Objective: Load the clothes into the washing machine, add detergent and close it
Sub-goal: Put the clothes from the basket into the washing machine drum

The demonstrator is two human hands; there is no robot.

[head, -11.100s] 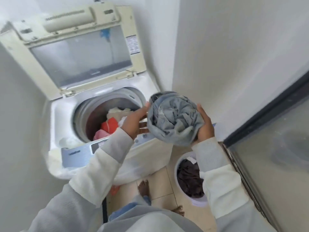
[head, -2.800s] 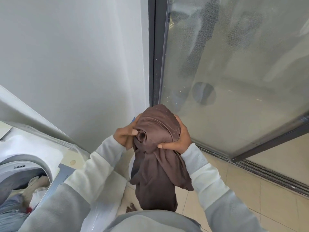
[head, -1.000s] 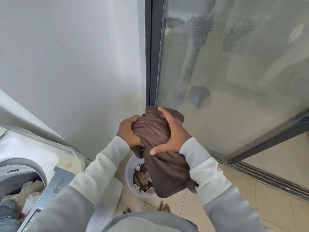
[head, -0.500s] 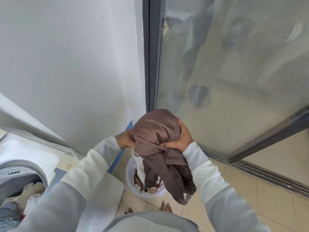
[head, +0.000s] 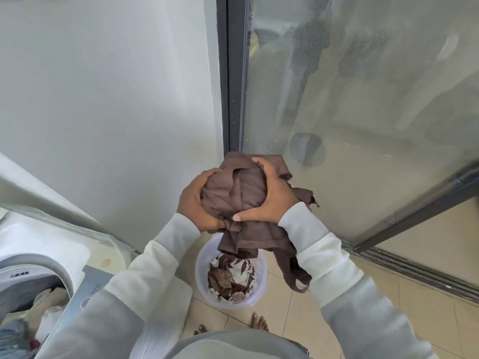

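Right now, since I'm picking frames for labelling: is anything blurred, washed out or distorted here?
Head view: left hand, right hand and brown garment are sharp; light is soft, no hard shadows. Head view: the glass door is hazy with dim reflections, so nothing behind it reads. Head view: wide-angle stretch swells the sleeves near the bottom.

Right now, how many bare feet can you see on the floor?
2. The right foot sits on the tiles by the plastic bucket; the left foot peeks out beside the washing machine, only its toes showing past the person's top.
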